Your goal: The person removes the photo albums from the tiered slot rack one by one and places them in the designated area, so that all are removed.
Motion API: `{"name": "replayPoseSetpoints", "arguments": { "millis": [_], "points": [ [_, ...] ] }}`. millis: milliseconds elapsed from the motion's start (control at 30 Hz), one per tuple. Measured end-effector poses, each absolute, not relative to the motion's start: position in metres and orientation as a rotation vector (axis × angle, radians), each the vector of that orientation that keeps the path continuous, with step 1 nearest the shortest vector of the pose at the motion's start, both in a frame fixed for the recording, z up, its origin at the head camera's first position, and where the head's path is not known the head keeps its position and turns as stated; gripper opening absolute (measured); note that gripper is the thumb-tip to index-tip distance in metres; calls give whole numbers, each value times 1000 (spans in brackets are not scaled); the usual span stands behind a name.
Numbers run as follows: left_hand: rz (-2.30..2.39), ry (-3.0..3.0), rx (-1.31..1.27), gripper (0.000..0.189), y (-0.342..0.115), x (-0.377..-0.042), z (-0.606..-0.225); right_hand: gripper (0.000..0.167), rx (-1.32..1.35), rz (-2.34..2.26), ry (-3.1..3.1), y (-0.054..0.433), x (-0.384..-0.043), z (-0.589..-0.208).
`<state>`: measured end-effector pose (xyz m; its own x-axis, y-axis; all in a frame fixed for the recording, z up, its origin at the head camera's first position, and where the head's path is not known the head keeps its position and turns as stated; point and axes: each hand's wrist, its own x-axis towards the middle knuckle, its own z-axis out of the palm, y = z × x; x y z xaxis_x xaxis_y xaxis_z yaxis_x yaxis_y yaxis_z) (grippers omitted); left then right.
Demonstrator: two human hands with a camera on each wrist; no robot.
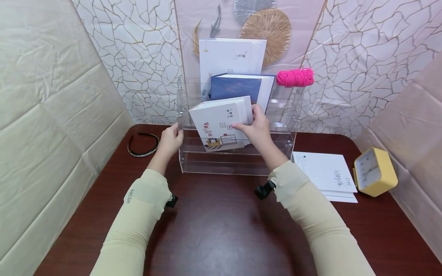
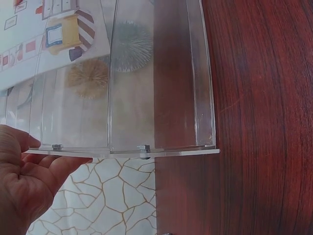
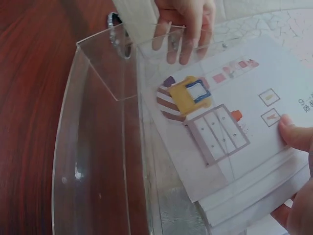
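A clear acrylic rack [image 1: 238, 168] with several tiers stands at the back of the table. My left hand [image 1: 171, 140] grips its left side panel, thumb on one face and fingers on the other, as the left wrist view shows. In my right hand [image 1: 259, 128] is a white book [image 1: 215, 120] with a drawn yellow armchair and a chest of drawers on its cover. The thumb lies on the front cover, the fingers behind. The book leans left, its lower part behind a clear front strip of the rack. Behind it stand a blue book [image 1: 235, 87] and a taller white book [image 1: 231, 53].
A bundle of pink cord [image 1: 295, 78] sits on the rack's top right corner. To the right lie white booklets [image 1: 324, 170] beside a yellow clock [image 1: 378, 172]. A dark headband [image 1: 143, 145] lies on the table [image 1: 214, 222] at the left. Fabric-covered walls enclose the table.
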<state>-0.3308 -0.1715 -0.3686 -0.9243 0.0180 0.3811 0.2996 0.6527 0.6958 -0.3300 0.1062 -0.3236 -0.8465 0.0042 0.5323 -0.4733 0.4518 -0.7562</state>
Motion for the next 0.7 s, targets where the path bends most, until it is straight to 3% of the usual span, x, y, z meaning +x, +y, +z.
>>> {"name": "replayPoseSetpoints", "arguments": {
  "millis": [700],
  "points": [
    [-1159, -2560, -241, 25, -173, -330, -367, 49, 377, 1683, -2038, 116, -335, -305]
  ]
}}
